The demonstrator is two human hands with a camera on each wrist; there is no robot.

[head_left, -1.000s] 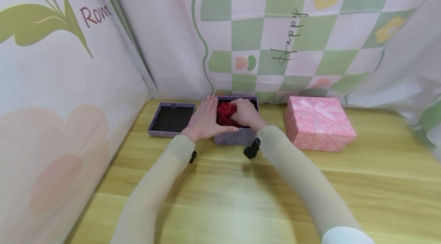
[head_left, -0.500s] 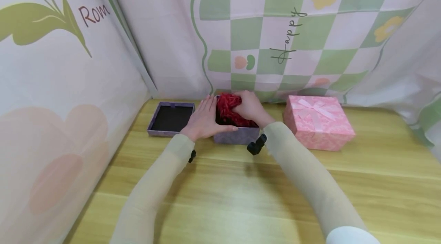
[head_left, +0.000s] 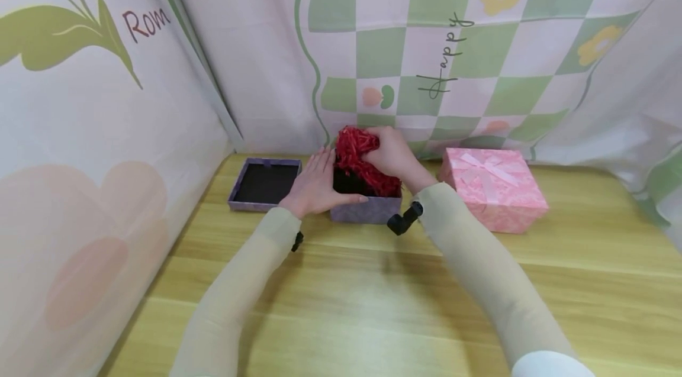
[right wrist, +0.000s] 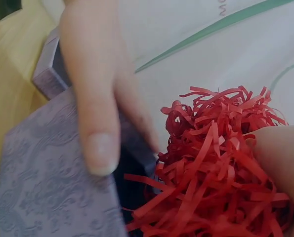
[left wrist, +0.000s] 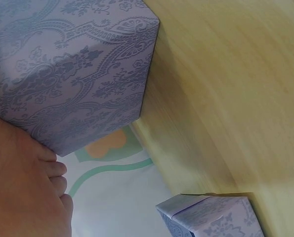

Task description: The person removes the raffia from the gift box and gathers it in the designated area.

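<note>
A purple patterned box (head_left: 358,212) stands uncovered near the back curtain, its inside black. My left hand (head_left: 314,183) lies along the box's left side with straight fingers, the thumb reaching across its front edge. Red shredded paper (head_left: 353,141) rises out of the box, gripped by my right hand (head_left: 391,152). Some of that paper hangs down over the box's right part. From the right wrist, the tangled paper strips (right wrist: 211,173) fill the lower right, beside the left thumb (right wrist: 96,123). In the left wrist view, the box's patterned wall (left wrist: 77,79) appears next to the left fingers.
A shallow purple tray-like lid (head_left: 253,206) with a black inside lies left of the box. To the right sits a pink gift box (head_left: 495,187) with a ribbon bow. Printed curtains (head_left: 383,57) border the wooden table (head_left: 341,306) at the back and left.
My right hand has lifted the red shredded paper up from inside the box, moving slightly away and to the right. The left hand has stayed at the box's left side.
</note>
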